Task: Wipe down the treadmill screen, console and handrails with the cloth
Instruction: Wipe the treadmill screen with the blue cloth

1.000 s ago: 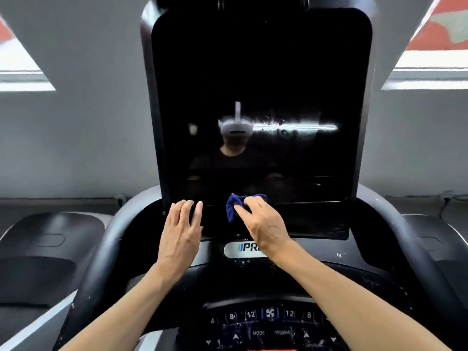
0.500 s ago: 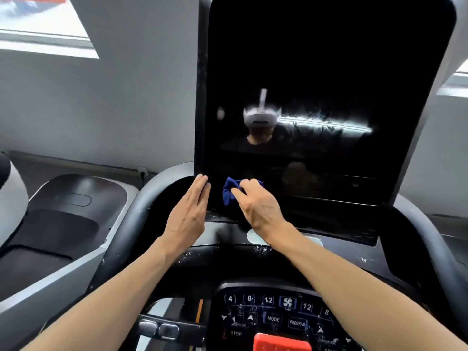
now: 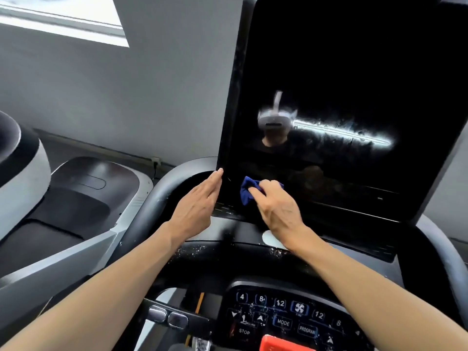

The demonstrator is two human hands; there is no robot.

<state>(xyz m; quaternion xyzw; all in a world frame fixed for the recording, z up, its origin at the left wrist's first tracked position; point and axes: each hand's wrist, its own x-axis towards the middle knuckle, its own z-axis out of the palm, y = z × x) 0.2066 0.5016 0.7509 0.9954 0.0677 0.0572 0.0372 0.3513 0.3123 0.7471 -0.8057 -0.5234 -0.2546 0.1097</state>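
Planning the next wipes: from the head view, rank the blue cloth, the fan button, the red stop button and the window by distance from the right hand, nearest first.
1. blue cloth: gripped in the right hand, against the screen's lower left.
2. fan button: on the keypad below the hand, nearer the person.
3. red stop button: at the bottom edge, just beyond the fan button.
4. window: high on the wall, far upper left.

The treadmill's dark screen [image 3: 354, 72] runs off the frame's top edge, its upper corners unseen. The right hand [image 3: 274, 206] covers most of the blue cloth [image 3: 247, 190]. A red button [image 3: 286, 343] is cut by the bottom edge; the console [image 3: 278, 315] labels nearest the right forearm blur beyond reading.
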